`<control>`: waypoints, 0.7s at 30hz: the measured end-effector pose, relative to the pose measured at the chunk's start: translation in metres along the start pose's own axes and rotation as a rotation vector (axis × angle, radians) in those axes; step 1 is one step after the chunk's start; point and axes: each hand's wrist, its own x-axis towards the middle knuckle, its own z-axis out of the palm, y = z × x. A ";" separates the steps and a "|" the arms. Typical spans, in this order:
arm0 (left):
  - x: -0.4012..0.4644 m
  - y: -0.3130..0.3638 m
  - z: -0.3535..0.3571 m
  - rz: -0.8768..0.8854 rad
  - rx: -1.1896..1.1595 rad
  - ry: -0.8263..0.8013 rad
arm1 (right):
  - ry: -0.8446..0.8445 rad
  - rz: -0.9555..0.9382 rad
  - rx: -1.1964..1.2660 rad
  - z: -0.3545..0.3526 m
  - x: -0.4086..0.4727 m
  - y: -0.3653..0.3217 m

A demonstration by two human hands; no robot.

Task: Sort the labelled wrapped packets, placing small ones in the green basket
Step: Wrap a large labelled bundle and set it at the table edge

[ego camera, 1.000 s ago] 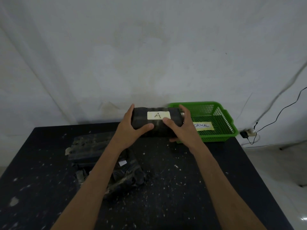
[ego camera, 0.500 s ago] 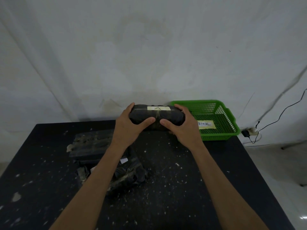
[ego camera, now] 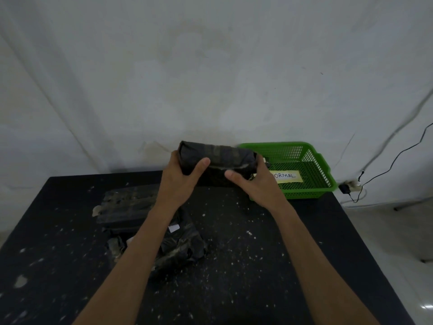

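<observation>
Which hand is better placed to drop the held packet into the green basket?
Right. Both hands grip the packet, but the right hand holds the end beside the green basket; the left hand is on the far end.

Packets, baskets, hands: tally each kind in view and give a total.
Packets: 3, one held, a flat one on the table, a crumpled one under the left forearm
Baskets: 1, green
Hands: 2, left and right, both gripping the held packet
Total: 6
</observation>
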 end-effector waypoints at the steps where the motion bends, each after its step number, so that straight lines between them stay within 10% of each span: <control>1: 0.001 0.002 0.000 -0.006 -0.003 0.009 | 0.024 -0.032 -0.007 0.003 -0.001 0.001; 17: -0.005 0.003 -0.004 -0.050 0.143 0.020 | 0.150 0.007 0.119 0.019 0.001 -0.003; 21: -0.005 -0.001 -0.007 -0.044 0.107 -0.186 | 0.144 0.128 0.078 0.018 0.004 -0.001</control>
